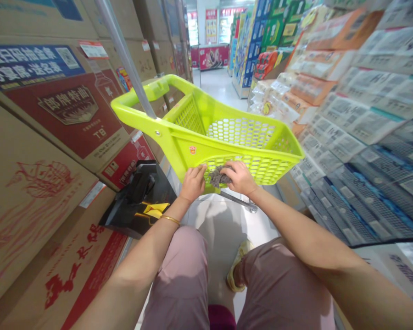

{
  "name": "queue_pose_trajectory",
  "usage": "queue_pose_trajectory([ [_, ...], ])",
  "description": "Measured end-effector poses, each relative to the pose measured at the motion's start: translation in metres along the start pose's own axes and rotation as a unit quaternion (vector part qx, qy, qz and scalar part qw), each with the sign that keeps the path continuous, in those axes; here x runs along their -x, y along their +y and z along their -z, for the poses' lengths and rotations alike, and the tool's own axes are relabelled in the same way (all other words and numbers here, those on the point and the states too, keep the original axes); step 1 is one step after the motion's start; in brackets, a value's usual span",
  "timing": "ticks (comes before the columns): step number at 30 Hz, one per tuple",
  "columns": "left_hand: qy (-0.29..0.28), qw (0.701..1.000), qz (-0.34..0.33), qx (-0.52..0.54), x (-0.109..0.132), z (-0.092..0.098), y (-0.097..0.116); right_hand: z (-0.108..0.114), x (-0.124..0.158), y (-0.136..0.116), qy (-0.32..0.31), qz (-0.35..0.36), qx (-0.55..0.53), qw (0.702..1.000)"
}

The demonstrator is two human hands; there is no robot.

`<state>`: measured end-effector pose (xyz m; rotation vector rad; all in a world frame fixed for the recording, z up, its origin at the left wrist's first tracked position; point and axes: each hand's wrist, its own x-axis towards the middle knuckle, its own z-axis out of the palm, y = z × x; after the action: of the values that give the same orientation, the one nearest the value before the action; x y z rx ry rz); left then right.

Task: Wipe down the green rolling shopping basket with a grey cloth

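The left hand [192, 182] rests with its fingers curled against the near wall of the basket [227, 137], at the lower edge, steadying it. The right hand [240, 178] lies just beside it, fingers bent down over a crumpled grey cloth [217, 176] and pressing it to the same wall. The cloth sits between the two hands and touches both; whether the left fingers pinch its edge cannot be told (they are partly hidden by the cloth itself). A thin gold bangle [170, 219] circles the left wrist.

The basket is lime-green plastic with perforated walls, tipped so that its open mouth faces up and away from the person; this tilt presents the near wall to the hands at a workable angle. Its handle loop [151, 91] points toward the far left. A grey metal bar [124, 50] runs diagonally behind the handle, and a second metal rod [239, 200] shows just below the basket.

The person appears to crouch, knees in pink trousers [182, 279] spread either side of the hands, one shoe [236, 266] flat on the pale floor [220, 82].

To the left stand stacked cardboard cartons [55, 119], with a black dustpan [141, 197] leaning at their foot. To the right, shelves carry packaged goods [365, 114].
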<state>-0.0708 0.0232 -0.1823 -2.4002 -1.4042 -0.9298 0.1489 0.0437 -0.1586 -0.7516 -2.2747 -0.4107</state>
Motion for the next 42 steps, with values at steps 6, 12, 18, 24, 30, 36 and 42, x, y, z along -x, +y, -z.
queue_pose_trajectory([
  [6, 0.022, 0.999, 0.019, -0.014, 0.007, 0.003, 0.001, -0.003, -0.004, -0.012, -0.012, 0.007, -0.002, 1.0],
  [12, -0.021, 0.996, 0.011, -0.08, 0.004, 0.003, 0.006, -0.005, -0.007, -0.017, -0.023, 0.002, -0.017, 1.0],
  [18, -0.007, 0.996, 0.042, -0.084, -0.001, -0.009, 0.003, -0.004, -0.019, -0.02, 0.012, -0.006, 0.001, 1.0],
  [24, 0.002, 0.998, 0.027, -0.056, -0.004, -0.013, -0.003, -0.013, -0.032, -0.022, -0.013, -0.078, 0.029, 0.996],
  [30, 0.018, 0.998, 0.048, 0.019, -0.002, -0.023, -0.009, -0.037, -0.014, -0.019, -0.079, -0.073, 0.01, 0.994],
  [36, 0.014, 0.998, 0.052, 0.012, 0.002, -0.027, -0.01, -0.053, 0.009, -0.016, -0.083, -0.048, 0.03, 0.995],
  [42, 0.002, 0.999, 0.021, -0.044, 0.002, -0.026, -0.009, -0.064, 0.034, -0.018, -0.186, 0.038, 0.053, 0.98],
])
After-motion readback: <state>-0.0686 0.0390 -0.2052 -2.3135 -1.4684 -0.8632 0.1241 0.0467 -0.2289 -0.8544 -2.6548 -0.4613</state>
